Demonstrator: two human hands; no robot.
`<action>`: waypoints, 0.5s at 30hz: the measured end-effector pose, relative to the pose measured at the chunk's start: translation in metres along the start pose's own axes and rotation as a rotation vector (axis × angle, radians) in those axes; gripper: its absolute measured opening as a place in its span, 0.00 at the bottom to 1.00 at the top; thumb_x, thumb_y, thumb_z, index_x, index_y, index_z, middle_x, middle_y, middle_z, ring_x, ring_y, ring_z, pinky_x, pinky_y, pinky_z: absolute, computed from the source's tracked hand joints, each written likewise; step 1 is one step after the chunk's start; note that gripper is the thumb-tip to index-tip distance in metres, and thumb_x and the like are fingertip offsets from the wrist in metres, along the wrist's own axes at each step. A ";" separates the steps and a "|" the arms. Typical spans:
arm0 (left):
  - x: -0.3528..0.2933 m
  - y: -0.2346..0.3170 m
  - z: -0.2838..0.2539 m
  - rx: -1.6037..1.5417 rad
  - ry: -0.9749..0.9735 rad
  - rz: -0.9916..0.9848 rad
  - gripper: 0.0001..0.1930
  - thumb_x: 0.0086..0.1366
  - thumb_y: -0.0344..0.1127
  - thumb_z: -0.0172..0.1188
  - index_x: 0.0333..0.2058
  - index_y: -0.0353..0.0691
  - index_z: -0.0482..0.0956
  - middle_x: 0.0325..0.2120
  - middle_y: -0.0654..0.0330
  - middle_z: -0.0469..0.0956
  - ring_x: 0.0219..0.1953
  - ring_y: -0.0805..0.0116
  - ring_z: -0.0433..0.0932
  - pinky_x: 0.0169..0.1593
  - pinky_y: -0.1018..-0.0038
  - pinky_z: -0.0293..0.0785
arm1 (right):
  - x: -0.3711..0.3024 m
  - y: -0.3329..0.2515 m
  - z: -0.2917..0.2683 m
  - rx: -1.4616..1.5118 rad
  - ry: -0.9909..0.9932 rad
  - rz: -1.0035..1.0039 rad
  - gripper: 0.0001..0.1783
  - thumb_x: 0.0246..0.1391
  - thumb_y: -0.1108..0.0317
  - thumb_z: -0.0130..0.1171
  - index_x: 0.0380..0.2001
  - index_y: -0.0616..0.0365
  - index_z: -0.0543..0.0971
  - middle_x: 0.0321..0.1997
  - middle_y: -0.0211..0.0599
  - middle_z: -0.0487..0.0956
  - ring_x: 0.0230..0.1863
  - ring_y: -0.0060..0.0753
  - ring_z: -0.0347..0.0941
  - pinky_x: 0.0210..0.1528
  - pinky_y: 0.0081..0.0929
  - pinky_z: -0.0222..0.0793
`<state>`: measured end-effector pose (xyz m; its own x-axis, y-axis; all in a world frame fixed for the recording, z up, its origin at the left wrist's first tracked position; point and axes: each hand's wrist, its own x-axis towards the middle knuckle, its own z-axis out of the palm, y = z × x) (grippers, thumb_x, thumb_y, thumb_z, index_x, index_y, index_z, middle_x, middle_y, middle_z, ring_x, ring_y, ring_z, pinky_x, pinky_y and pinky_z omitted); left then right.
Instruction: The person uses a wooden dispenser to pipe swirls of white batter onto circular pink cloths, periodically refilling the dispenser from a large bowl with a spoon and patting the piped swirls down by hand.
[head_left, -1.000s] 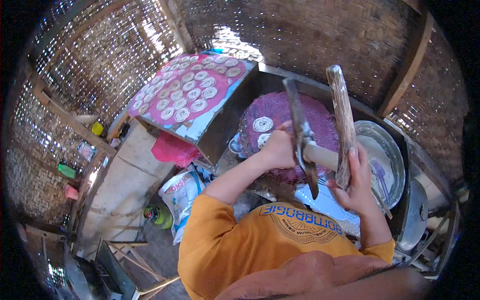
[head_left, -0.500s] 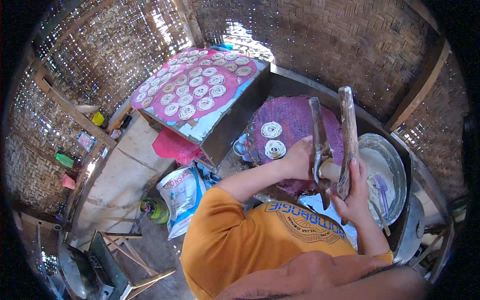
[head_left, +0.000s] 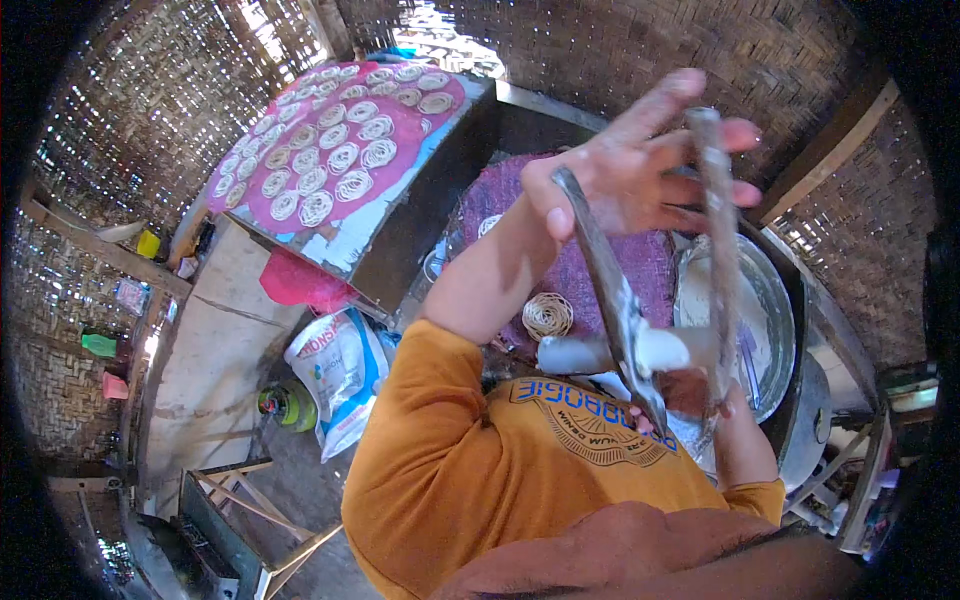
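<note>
My left hand (head_left: 640,165) is raised with its fingers spread, just behind the tops of two long wooden handles. Nothing shows in its palm. These handles belong to a wooden hand press (head_left: 612,275), smeared with white dough and joined by a pale tube (head_left: 575,356). Low on the press, my right hand (head_left: 728,410) is wrapped round it, partly hidden by the wood and slightly blurred. Below the press lies a round purple mat (head_left: 620,270). On it sits a coiled noodle nest (head_left: 548,316); another nest (head_left: 488,226) is partly covered by my left forearm.
A large metal basin (head_left: 775,330) with white batter and a purple utensil stands at the right. At the far left, a table-high box (head_left: 420,210) carries many nests on pink cloth (head_left: 400,195). A white sack (head_left: 340,370) and a green container (head_left: 290,405) stand on the floor.
My left hand has let go of the press, risen and opened. The press has tilted, its tube now lying sideways. The view has shifted, so the surroundings sit further left.
</note>
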<state>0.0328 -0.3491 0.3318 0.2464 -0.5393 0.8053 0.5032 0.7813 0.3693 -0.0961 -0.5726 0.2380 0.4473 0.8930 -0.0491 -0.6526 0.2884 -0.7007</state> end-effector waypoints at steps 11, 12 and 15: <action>-0.031 -0.034 -0.107 0.136 0.338 0.039 0.30 0.47 0.32 0.58 0.51 0.50 0.61 0.47 0.56 0.66 0.53 0.55 0.61 0.55 0.56 0.56 | -0.041 -0.013 -0.005 -0.121 0.644 0.002 0.54 0.23 0.49 0.62 0.56 0.61 0.53 0.47 0.52 0.66 0.42 0.45 0.68 0.45 0.38 0.63; -0.037 -0.037 -0.121 0.019 0.391 0.069 0.22 0.50 0.40 0.56 0.46 0.49 0.66 0.43 0.56 0.68 0.50 0.55 0.64 0.53 0.56 0.59 | -0.040 -0.014 -0.011 -0.126 0.654 0.002 0.54 0.23 0.49 0.61 0.56 0.61 0.53 0.47 0.52 0.66 0.42 0.45 0.68 0.44 0.38 0.63; -0.058 -0.032 -0.144 -0.093 0.529 0.108 0.19 0.53 0.54 0.51 0.37 0.49 0.72 0.36 0.57 0.71 0.42 0.56 0.70 0.47 0.56 0.65 | -0.033 -0.014 -0.030 -0.160 0.650 0.061 0.54 0.23 0.48 0.61 0.56 0.60 0.53 0.45 0.53 0.67 0.40 0.46 0.69 0.43 0.38 0.64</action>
<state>0.1216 -0.3880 0.2063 0.6719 -0.5604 0.4842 0.5168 0.8231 0.2355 -0.0833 -0.6162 0.2278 0.7226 0.5019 -0.4753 -0.6119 0.1446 -0.7776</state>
